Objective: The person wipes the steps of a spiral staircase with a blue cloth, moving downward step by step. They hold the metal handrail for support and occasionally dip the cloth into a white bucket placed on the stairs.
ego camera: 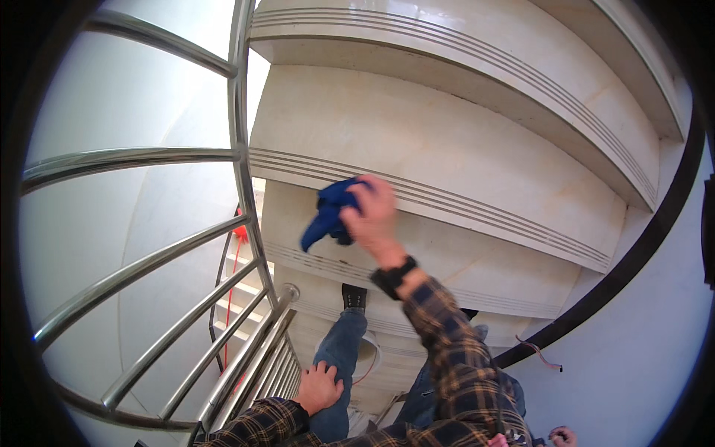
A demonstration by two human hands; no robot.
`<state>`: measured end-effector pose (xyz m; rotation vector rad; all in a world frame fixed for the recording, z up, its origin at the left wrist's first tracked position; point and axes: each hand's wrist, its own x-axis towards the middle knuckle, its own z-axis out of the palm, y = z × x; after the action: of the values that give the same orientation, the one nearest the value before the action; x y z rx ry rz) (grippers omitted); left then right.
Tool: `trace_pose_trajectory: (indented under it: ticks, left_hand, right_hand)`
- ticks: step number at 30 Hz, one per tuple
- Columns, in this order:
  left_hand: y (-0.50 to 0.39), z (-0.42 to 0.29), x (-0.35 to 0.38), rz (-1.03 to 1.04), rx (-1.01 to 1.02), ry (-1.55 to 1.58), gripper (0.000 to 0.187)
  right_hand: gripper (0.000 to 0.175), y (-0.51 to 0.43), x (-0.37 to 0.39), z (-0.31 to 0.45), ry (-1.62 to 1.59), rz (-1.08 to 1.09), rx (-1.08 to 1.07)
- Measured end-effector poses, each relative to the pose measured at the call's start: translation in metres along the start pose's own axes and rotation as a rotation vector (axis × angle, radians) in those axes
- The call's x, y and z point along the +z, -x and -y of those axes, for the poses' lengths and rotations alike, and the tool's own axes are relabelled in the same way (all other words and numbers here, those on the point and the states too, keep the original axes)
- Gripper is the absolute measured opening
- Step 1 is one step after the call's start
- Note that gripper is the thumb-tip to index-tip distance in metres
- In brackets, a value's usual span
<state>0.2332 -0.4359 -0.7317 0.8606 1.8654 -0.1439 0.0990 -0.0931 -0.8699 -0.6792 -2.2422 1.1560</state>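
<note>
My right hand (375,215), slightly blurred, grips a crumpled dark blue cloth (338,204) at the grooved nosing of a pale stone stair tread (435,139). One end of the cloth hangs toward the riser (413,232) below; whether it touches the stone I cannot tell. On that wrist is a black band (394,277). My left hand (321,388) lies on my jeans-clad left leg (338,346), holding nothing, its fingers apart. A black laced shoe (354,297) is on a lower step.
A stainless steel railing (240,112) borders the stairs on the left. Behind my leg stands a pale bucket (375,355). Along the right wall runs a dark skirting strip (603,276), with loose wires (539,352) sticking out near it. Another person's hand (561,436) shows at bottom right.
</note>
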Motion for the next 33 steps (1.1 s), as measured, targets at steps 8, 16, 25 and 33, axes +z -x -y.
trace_pose_trajectory:
  ticks: [8,16,25,33]
  left_hand:
    - [0.002,0.010,-0.001,-0.034,0.002,0.153,0.037]
    - [-0.001,0.008,-0.014,-0.040,-0.021,0.195,0.034]
    - [0.002,0.000,-0.001,-0.040,-0.087,0.247,0.034]
    - [0.012,-0.012,0.024,-0.077,-0.149,0.288,0.038]
  right_hand:
    - [0.078,-0.073,-0.093,-0.101,0.884,-0.229,0.560]
    - [0.064,-0.129,0.054,-0.058,0.871,-0.183,0.069]
    - [0.051,-0.046,0.128,0.012,0.318,0.301,-0.581]
    - [0.037,-0.040,0.209,0.049,0.544,0.473,-0.793]
